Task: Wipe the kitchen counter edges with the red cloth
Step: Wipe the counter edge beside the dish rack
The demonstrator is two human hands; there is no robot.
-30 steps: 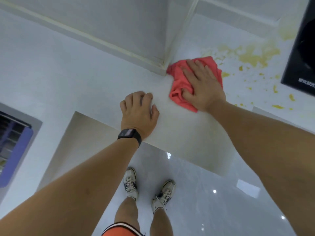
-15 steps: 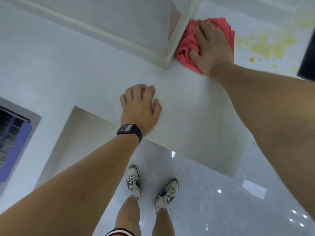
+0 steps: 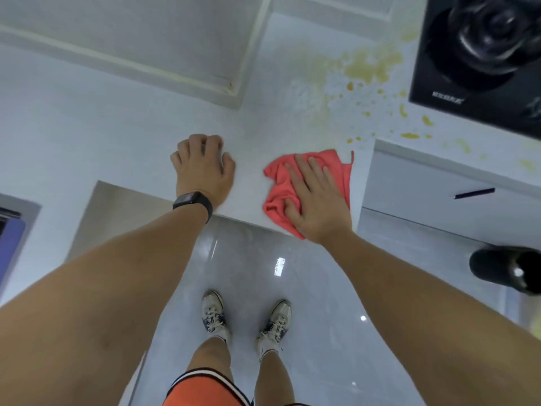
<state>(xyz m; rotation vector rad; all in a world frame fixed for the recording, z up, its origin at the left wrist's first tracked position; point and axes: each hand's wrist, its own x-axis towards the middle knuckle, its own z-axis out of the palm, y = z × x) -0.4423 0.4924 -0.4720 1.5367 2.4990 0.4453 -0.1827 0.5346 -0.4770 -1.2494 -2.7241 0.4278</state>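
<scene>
The red cloth (image 3: 277,183) lies crumpled on the white kitchen counter (image 3: 117,133), right at its front edge and close to the corner where the counter steps back. My right hand (image 3: 317,200) lies flat on the cloth with straight fingers and presses it down; the cloth's lower tip hangs just past the edge. My left hand (image 3: 202,168), with a black watch on the wrist, rests on the counter to the left of the cloth. Its fingers are curled under and hold nothing.
Yellow stains and drips (image 3: 369,65) spread over the counter beyond the cloth, toward a black stove (image 3: 480,54) at the top right. A white pillar corner (image 3: 231,86) meets the counter. A drawer front with a dark handle (image 3: 474,193) and a black object (image 3: 509,268) are at the right.
My right hand has dragged the red cloth from the pillar corner back toward me to the counter's front edge. My left hand has stayed in place.
</scene>
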